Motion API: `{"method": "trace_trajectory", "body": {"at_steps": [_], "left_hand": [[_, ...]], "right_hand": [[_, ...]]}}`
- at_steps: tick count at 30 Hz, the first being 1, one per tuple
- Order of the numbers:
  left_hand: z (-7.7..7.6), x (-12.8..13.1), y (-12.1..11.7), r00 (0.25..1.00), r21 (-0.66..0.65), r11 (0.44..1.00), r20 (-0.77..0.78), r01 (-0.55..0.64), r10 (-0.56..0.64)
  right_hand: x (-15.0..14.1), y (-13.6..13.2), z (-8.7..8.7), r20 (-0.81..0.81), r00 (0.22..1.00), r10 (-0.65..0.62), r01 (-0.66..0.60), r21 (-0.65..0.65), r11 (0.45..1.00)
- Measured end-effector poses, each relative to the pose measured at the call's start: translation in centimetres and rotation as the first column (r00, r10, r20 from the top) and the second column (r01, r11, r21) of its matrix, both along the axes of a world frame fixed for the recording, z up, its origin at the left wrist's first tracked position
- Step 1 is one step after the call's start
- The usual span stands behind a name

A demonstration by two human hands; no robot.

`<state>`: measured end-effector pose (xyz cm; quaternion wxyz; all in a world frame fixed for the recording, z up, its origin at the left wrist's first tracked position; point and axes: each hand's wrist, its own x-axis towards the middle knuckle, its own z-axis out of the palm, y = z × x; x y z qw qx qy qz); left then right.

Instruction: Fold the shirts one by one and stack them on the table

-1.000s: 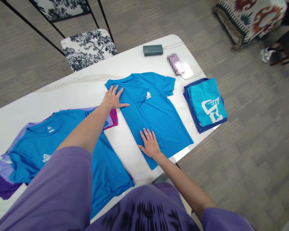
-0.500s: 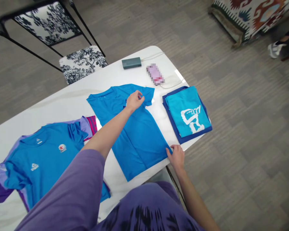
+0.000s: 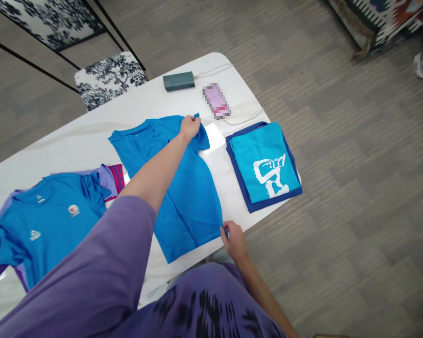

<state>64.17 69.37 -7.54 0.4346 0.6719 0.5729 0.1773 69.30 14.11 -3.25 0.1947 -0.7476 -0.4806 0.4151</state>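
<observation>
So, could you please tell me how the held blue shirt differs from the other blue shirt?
The held blue shirt is partly folded in; the other blue shirt lies spread out. The held one shows no chest print; the other shows a white logo and round badge. The left hand and right hand pinch the held one, not the other. Both are blue.

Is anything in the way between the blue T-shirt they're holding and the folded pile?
Nothing visible stands between the blue T-shirt and the folded pile. The left hand pinches the T-shirt near a sleeve; the right hand pinches a bottom corner.
</observation>
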Motion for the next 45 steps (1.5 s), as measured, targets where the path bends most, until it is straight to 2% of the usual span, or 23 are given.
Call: {"method": "trace_trajectory", "body": {"at_steps": [1,2,3,4,6,9,11,14,18,20,22,23,25,27,29,32,34,36,39,41,43,45], "left_hand": [[0.9,-2.3,0.5,0.978,-0.100,0.986,0.148,-0.130,0.144],[1.8,-4.9,0.9,0.912,-0.218,0.943,0.275,-0.250,0.305],[2.7,-7.7,1.1,0.820,-0.327,0.885,0.364,-0.331,0.441],[3.5,-10.6,1.1,0.742,-0.404,0.841,0.423,-0.359,0.520],[4.6,-15.5,0.6,0.660,-0.498,0.790,0.463,-0.358,0.591],[4.7,-20.0,-0.5,0.673,-0.556,0.756,0.416,-0.344,0.612],[4.1,-21.8,-0.7,0.689,-0.531,0.746,0.362,-0.402,0.628],[3.2,-25.1,0.0,0.680,-0.384,0.747,0.321,-0.543,0.659],[1.9,-31.6,0.7,0.711,-0.155,0.744,0.222,-0.650,0.667],[1.0,-34.8,0.3,0.742,-0.128,0.749,0.100,-0.651,0.662],[0.1,-37.4,-0.4,0.784,-0.115,0.777,-0.040,-0.619,0.619],[-0.1,-38.4,-0.8,0.801,-0.079,0.798,-0.110,-0.597,0.588],[-0.2,-39.7,-1.2,0.817,0.083,0.846,-0.225,-0.527,0.531],[0.2,-40.0,-1.0,0.838,0.284,0.871,-0.273,-0.400,0.473],[0.9,-39.1,0.1,0.896,0.396,0.886,-0.262,-0.240,0.360],[1.6,-35.7,3.2,0.966,0.370,0.929,-0.243,0.006,0.090],[1.6,-32.6,5.5,0.963,0.301,0.945,-0.266,0.130,-0.047],[1.1,-29.5,7.4,0.943,0.233,0.951,-0.308,0.204,-0.127],[-0.1,-25.9,9.3,0.927,0.200,0.948,-0.335,0.248,-0.171],[-0.8,-24.5,10.2,0.926,0.197,0.949,-0.337,0.247,-0.171],[-1.2,-23.9,11.0,0.934,0.154,0.973,-0.338,0.174,-0.114],[-1.5,-23.9,11.6,0.944,0.093,0.995,-0.331,0.020,0.012]], "right_hand": [[-0.5,0.0,0.1,-0.008,1.000,0.017,-0.017,0.058,0.998],[-1.1,-0.1,0.2,-0.006,0.999,0.036,-0.035,0.115,0.993],[-1.9,0.0,0.2,0.002,0.998,0.057,-0.057,0.168,0.984],[-2.7,0.0,0.3,0.014,0.997,0.079,-0.080,0.211,0.974],[-4.5,0.4,0.4,0.038,0.991,0.127,-0.133,0.265,0.955],[-7.0,1.4,1.1,0.054,0.977,0.206,-0.213,0.296,0.931],[-8.5,1.9,2.0,0.066,0.968,0.243,-0.251,0.308,0.918],[-10.7,2.0,3.1,0.085,0.959,0.269,-0.282,0.303,0.910],[-13.9,1.2,2.8,0.088,0.940,0.329,-0.340,0.256,0.905],[-15.6,0.9,1.9,0.113,0.914,0.390,-0.405,0.199,0.892],[-16.9,0.8,0.9,0.137,0.877,0.461,-0.477,0.127,0.870],[-17.4,0.9,0.4,0.140,0.858,0.494,-0.508,0.095,0.856],[-18.0,1.5,-0.1,0.135,0.845,0.517,-0.527,0.048,0.848],[-18.0,2.5,-0.4,0.141,0.873,0.466,-0.474,0.025,0.880],[-17.9,3.8,-0.7,0.176,0.916,0.360,-0.368,0.011,0.930],[-17.8,5.3,-1.4,0.232,0.942,0.243,-0.245,-0.023,0.969],[-18.0,5.8,-1.9,0.248,0.946,0.211,-0.205,-0.050,0.977],[-18.1,5.9,-2.3,0.245,0.950,0.193,-0.181,-0.072,0.981],[-17.9,5.9,-2.7,0.212,0.961,0.177,-0.159,-0.098,0.982],[-17.6,5.9,-2.8,0.190,0.967,0.169,-0.150,-0.107,0.983],[-17.2,5.8,-3.0,0.180,0.970,0.161,-0.144,-0.105,0.984],[-17.0,5.6,-3.2,0.185,0.971,0.153,-0.139,-0.087,0.987]]}}
